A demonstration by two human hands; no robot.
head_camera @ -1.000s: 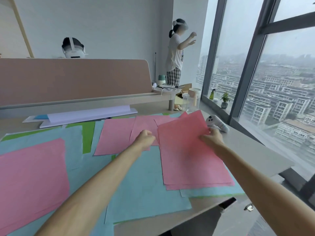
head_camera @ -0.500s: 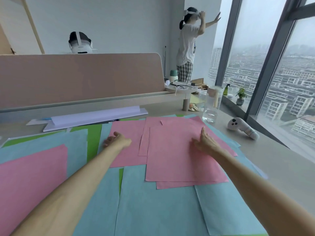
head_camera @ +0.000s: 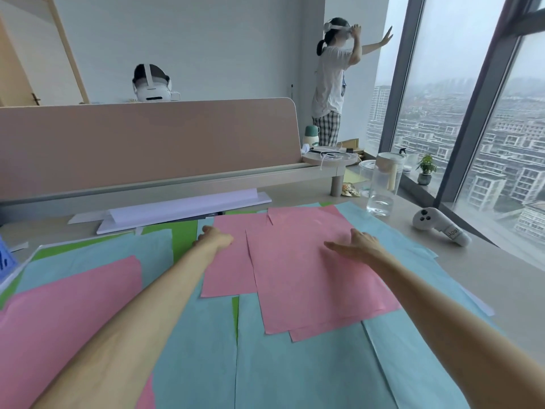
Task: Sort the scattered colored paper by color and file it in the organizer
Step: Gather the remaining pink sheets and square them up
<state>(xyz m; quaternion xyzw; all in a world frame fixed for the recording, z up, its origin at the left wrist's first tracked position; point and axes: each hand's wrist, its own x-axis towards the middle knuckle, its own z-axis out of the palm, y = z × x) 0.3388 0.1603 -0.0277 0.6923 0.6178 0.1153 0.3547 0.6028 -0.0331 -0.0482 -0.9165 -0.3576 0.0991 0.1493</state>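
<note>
While the desk [head_camera: 501, 284] lies mostly under blue sheets [head_camera: 295, 376], we see the pink stack [head_camera: 309, 284] on them near its middle. Our right hand [head_camera: 358, 246] rests flat on that stack, fingers [head_camera: 357, 234] straight. Our left hand [head_camera: 216, 239] curls at the top corner of a neighbouring pink sheet [head_camera: 227, 276], and we cannot tell whether it grips.

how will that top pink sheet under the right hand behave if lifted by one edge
The pink sheet looks thin and lies flat, so it would probably flop and sag. It rests on other sheets, so a push from the right hand likely slides it.
</note>
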